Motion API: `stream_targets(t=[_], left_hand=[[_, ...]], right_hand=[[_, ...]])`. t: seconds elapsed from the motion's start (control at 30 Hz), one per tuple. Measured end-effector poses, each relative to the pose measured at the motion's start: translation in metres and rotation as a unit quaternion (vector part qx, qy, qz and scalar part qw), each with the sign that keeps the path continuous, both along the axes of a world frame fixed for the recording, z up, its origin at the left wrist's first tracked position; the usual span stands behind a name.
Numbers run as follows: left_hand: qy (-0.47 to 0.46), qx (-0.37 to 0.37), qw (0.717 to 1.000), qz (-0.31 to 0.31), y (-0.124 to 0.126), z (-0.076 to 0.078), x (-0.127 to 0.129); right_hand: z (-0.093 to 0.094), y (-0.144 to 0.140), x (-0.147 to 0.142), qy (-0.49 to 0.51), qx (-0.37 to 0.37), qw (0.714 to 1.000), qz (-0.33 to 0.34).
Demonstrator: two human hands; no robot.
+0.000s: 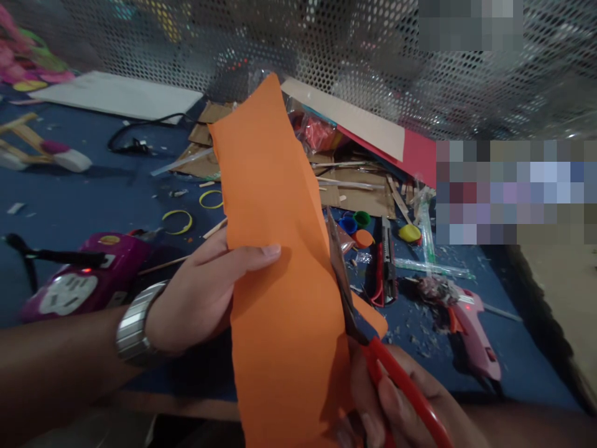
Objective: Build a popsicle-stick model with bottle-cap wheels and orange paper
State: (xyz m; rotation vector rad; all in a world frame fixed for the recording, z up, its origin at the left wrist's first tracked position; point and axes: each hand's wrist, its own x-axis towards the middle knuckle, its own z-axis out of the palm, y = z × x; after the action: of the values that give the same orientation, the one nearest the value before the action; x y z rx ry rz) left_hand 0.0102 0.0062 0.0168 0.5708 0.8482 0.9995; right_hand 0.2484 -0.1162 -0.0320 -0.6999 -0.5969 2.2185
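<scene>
A long sheet of orange paper (275,186) with uneven edges is held up over the blue table. My left hand (200,292) grips its left edge, the thumb lying flat on the front and the fingers hidden behind. In my right hand (387,392) are red-handled scissors (401,386), their blades at the paper's right edge and pointing away from me. A narrow orange strip (370,316) sticks out just right of the blades; whether it is still joined to the sheet I cannot tell.
Right of the paper lie a red utility knife (385,264), coloured caps (362,238) and a pink glue gun (476,333). A purple power strip (88,277) sits at left. Cardboard (359,199), sticks and a white board (121,94) lie toward the perforated metal screen (209,56).
</scene>
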Motion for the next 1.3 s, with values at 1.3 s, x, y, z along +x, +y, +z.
stream_targets(t=[1.3], left_hand=[[0.016,0.007,1.000,-0.015,0.001,-0.001,-0.003]], right_hand=[[-0.001,0.008,-0.007,-0.008,-0.007,1.000,0.029]])
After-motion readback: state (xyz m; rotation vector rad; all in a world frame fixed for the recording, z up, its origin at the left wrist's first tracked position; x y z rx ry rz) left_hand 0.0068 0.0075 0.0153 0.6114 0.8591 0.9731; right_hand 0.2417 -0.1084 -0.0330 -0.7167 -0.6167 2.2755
